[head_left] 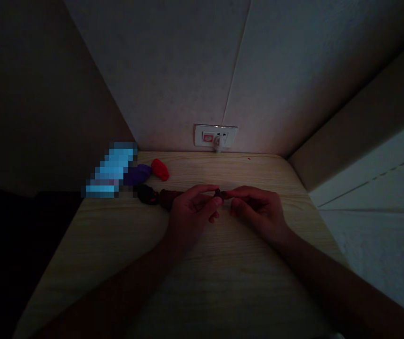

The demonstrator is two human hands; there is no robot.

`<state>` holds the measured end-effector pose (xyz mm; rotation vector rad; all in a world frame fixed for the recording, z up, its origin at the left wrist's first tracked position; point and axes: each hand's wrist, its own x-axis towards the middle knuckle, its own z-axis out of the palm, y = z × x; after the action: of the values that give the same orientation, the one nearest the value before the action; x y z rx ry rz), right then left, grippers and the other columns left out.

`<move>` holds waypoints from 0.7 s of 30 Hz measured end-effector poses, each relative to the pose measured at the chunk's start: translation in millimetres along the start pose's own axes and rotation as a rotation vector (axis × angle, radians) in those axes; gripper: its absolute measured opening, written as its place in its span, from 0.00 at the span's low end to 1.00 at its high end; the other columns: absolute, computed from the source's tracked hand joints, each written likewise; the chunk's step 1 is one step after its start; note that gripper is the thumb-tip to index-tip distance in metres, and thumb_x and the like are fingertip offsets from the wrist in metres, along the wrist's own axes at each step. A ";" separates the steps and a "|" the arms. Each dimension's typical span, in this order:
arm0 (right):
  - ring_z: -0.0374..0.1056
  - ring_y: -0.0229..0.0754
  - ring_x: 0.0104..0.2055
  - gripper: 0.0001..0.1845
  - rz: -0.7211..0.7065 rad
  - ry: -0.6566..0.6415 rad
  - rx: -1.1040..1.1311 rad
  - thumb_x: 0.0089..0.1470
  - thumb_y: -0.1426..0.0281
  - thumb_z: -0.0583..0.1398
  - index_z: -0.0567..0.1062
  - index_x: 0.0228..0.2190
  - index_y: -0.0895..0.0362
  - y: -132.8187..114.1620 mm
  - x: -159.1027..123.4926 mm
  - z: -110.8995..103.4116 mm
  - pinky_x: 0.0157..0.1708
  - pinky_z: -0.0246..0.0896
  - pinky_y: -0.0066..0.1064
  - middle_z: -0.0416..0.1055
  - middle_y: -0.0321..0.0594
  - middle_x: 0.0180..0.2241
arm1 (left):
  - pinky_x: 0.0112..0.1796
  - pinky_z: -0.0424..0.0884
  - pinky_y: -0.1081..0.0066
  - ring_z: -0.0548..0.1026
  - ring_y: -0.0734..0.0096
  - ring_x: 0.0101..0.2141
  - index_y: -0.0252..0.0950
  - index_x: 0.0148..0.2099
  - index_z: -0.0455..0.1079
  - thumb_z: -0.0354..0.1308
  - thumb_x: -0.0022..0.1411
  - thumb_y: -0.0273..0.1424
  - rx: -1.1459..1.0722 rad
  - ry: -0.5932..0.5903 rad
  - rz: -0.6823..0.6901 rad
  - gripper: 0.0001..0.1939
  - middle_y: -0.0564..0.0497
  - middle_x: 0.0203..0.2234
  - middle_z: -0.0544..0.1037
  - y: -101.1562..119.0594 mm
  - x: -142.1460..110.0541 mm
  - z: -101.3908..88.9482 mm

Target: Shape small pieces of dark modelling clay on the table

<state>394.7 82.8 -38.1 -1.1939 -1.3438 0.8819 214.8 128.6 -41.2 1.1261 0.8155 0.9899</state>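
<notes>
In dim light, my left hand (pixel 193 212) and my right hand (pixel 254 209) meet over a light wooden table (pixel 223 282). Both pinch a small dark object (pixel 219 193) between thumb and fingertips; I cannot make out what it is. A dark brownish balloon-like piece (pixel 168 197) lies just left of my left hand, and it may join the pinched object. Beside it sits a small black lump (pixel 147 194).
A red balloon (pixel 160 169) and a purple one (pixel 137 174) lie at the table's far left, next to a blurred blue packet (pixel 111 172). A wall socket (pixel 216 135) with a plug sits above the far edge. Walls close in behind and on both sides.
</notes>
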 end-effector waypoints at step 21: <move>0.75 0.37 0.26 0.10 0.029 0.021 0.059 0.55 0.67 0.70 0.85 0.41 0.52 0.9 -0.2 2.6 0.27 0.72 0.27 0.84 0.40 0.32 | 0.23 0.69 0.77 0.73 0.78 0.20 0.33 0.50 0.77 0.70 0.57 0.32 -0.023 -0.013 -0.015 0.19 0.55 0.22 0.81 0.9 0.0 -0.3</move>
<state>392.3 83.1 -39.4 -1.1760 -1.2782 0.9214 214.3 128.7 -40.5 1.1044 0.7995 0.9758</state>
